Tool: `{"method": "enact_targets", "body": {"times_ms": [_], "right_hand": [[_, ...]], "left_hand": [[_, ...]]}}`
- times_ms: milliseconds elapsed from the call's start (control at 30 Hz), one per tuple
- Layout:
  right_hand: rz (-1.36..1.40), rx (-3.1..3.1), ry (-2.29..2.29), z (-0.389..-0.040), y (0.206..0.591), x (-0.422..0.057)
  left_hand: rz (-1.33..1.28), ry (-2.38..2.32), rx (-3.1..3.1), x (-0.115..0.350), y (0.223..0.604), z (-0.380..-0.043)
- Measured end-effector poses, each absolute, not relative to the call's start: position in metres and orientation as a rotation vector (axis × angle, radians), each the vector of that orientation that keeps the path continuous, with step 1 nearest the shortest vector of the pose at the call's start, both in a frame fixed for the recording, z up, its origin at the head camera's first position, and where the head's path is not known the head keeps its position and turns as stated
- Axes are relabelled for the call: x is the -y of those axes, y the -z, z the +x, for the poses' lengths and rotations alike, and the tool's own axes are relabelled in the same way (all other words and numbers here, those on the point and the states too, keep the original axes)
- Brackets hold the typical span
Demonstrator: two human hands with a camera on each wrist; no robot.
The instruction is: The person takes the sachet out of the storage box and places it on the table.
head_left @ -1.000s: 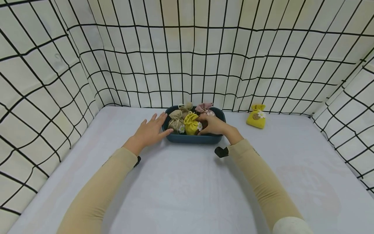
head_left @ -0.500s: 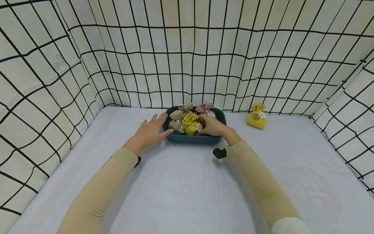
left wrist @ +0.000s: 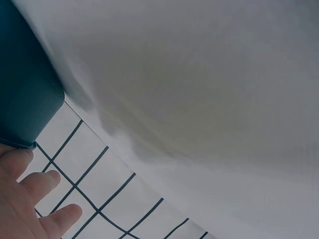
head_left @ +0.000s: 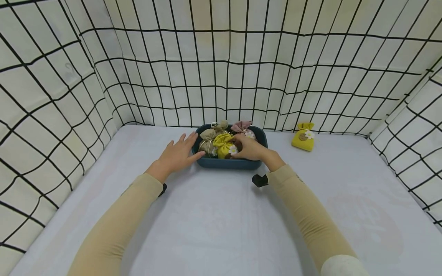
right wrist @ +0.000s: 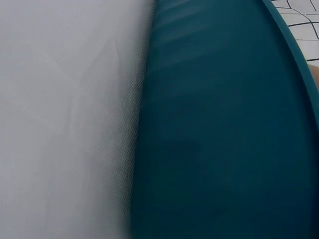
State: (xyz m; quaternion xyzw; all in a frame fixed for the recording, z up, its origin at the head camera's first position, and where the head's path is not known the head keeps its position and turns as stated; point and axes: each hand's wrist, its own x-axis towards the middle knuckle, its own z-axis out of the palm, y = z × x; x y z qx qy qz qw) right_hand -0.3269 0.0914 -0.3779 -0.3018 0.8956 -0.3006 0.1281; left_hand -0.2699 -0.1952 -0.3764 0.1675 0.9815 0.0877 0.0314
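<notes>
A dark blue-green tub (head_left: 229,164) holds several small drawstring pouches. My right hand (head_left: 252,148) reaches over its right side, with thumb and fingers curled about the right side of a yellow pouch (head_left: 223,145) with a white flower. Some fingertips are hidden. Left of it sits a beige pouch (head_left: 208,140); a pink pouch (head_left: 241,126) lies behind. My left hand (head_left: 177,155) is spread at the tub's left rim, fingertips touching it. In the left wrist view, the fingers (left wrist: 42,184) are apart beside the tub wall (left wrist: 30,74). The right wrist view mostly shows the tub's side (right wrist: 219,119).
A second yellow pouch (head_left: 303,137) with a white flower stands on the white tabletop (head_left: 221,214), right of the tub. Black grid netting (head_left: 228,61) over white cloth rises behind and on both sides.
The yellow pouch in the tub has shifted slightly left and tilted under my right hand. My left hand has stayed in place.
</notes>
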Motion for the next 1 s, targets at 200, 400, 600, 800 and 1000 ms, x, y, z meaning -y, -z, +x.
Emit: {"method": "enact_targets", "body": {"times_ms": [200,400,600,800,1000], "right_hand": [[-0.920,-2.564,0.832,-0.3266,0.3757,-0.0896],[-0.896,-2.493,0.875,-0.3281,0.3734,-0.0912],[-0.879,-2.467,0.919,-0.3278,0.3735,-0.0926],[-0.886,-2.465,0.952,-0.3274,0.3751,-0.0947],[-0.921,-2.490,0.942,-0.3284,0.3754,-0.0965]], "left_hand": [[0.521,-0.278,-3.019,0.1958,0.3762,-0.2692],[0.518,-0.292,-3.022,0.1953,0.3757,-0.2689],[0.515,-0.293,-3.020,0.1954,0.3755,-0.2692],[0.506,-0.290,-3.016,0.1953,0.3751,-0.2688],[0.506,-0.277,-3.018,0.1949,0.3758,-0.2696]]}}
